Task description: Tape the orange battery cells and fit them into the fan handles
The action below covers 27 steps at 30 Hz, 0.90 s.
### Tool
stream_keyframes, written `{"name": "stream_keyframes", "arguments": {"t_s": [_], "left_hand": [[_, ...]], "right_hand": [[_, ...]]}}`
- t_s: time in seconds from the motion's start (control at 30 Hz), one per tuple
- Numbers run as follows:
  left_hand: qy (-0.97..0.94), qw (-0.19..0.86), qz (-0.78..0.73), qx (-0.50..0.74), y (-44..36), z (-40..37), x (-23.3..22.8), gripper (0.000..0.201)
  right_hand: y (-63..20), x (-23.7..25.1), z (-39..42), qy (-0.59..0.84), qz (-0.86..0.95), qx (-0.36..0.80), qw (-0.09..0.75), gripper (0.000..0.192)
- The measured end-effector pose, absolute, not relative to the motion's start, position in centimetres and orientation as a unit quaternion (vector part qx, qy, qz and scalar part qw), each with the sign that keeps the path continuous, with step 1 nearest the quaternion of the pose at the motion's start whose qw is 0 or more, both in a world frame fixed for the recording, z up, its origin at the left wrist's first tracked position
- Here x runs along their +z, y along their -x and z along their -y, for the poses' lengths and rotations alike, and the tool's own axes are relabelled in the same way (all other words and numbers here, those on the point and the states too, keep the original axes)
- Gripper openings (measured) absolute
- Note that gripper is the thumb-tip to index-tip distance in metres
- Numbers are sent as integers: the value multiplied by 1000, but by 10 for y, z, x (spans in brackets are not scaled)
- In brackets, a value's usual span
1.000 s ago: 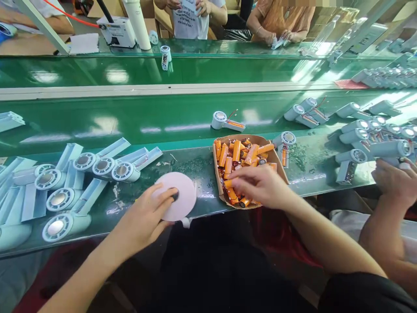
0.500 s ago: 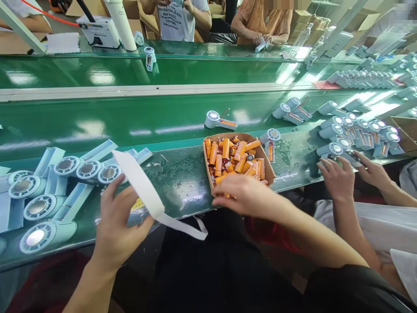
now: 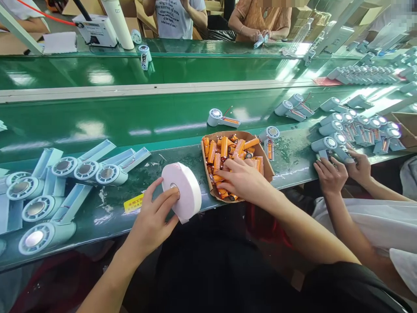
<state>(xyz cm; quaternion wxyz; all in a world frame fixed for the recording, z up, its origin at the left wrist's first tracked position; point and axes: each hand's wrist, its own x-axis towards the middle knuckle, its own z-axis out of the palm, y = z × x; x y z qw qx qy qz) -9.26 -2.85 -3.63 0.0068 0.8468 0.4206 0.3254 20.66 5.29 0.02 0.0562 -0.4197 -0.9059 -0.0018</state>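
Note:
My left hand (image 3: pixel 159 213) grips a roll of white tape (image 3: pixel 187 189), its fingers at the core and thumb underneath. The roll is tilted above the front edge of the bench. My right hand (image 3: pixel 243 178) reaches over a shallow cardboard box (image 3: pixel 269 168) filled with orange-wrapped batteries (image 3: pixel 224 147). Its fingers are apart and rest among the batteries at the front of the box, with no battery visibly lifted. Some fingertips are hard to make out against the orange wraps.
Light-blue fan housings (image 3: pixel 39 208) with handles lie at left, beside a yellow label (image 3: pixel 133 203). One housing (image 3: pixel 272 134) with an orange battery stands right of the box. A co-worker's hands (image 3: pixel 330 174) handle housings at right. A green conveyor (image 3: pixel 156 113) runs behind the bench.
My left hand has moved right and turned the tape roll so its flat side shows; the loose tape strip has dropped from sight. My right hand has moved further into the battery box.

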Motion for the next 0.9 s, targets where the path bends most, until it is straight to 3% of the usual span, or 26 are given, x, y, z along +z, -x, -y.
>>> {"name": "stream_keyframes", "arguments": {"t_s": [0.07, 0.13, 0.3, 0.37, 0.7, 0.9], "left_hand": [[-854, 1, -413, 317, 90, 26, -36, 43], [-862, -3, -402, 308, 87, 25, -35, 46], [-881, 3, -390, 267, 83, 28, -31, 51], [-884, -2, -394, 253, 82, 30, -30, 49], [-893, -61, -386, 224, 82, 30, -21, 38], [-902, -145, -356, 196, 92, 22, -1, 46]], "right_hand": [[-202, -3, -55, 407, 911, -17, 58, 21], [-201, -3, -55, 400, 909, -8, 120, 19], [-213, -2, -37, 453, 746, 30, 487, 23], [-213, -7, -26, 454, 686, 68, 565, 28], [-188, -30, 11, 456, 628, 348, 526, 23], [-204, -2, -11, 450, 545, 601, 373, 47]]}}
